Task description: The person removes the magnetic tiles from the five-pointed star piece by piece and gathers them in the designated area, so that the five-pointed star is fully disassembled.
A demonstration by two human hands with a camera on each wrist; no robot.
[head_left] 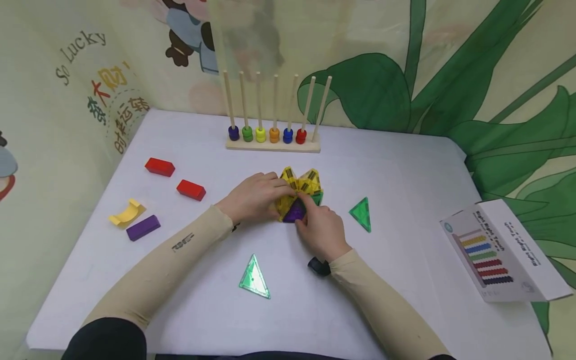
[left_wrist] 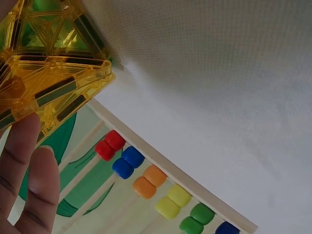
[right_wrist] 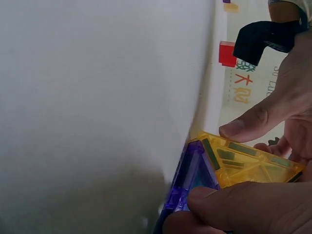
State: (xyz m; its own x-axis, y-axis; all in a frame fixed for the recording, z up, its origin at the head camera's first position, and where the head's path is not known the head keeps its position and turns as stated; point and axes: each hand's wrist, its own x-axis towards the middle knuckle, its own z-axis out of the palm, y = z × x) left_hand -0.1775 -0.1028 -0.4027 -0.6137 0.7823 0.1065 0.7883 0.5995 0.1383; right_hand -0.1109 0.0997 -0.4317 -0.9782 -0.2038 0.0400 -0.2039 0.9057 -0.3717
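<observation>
Head view: on the white surface (head_left: 405,170), a cluster of translucent yellow, purple and green plastic triangular tiles (head_left: 310,184) lies between the left hand (head_left: 258,196) and the right hand (head_left: 325,229), both touching it. The left hand comes in from the left side; the right, from the near right, bears on the purple triangular tile (head_left: 294,213), which faces the person. Yellow points rise on the far side. Of two loose translucent green triangular tiles, one (head_left: 362,215) lies right of the cluster and nearer the right hand, its long axis running roughly away from the person; the other (head_left: 254,277) lies between the forearms, its narrow tip pointing away from the body.

Left wrist view: the left fingers (left_wrist: 44,178) are bent, one tip meeting the edge of a yellow tile; the thumb's grip cannot be told here.

Right wrist view: the left thumb presses the rim of a long yellow triangular tile (right_wrist: 251,165), fingers behind it, so it seems pinched. The tile joins the purple one along a slanting edge. The right fingers (right_wrist: 243,207) close on the purple tile, nearer to it than the left.
</observation>
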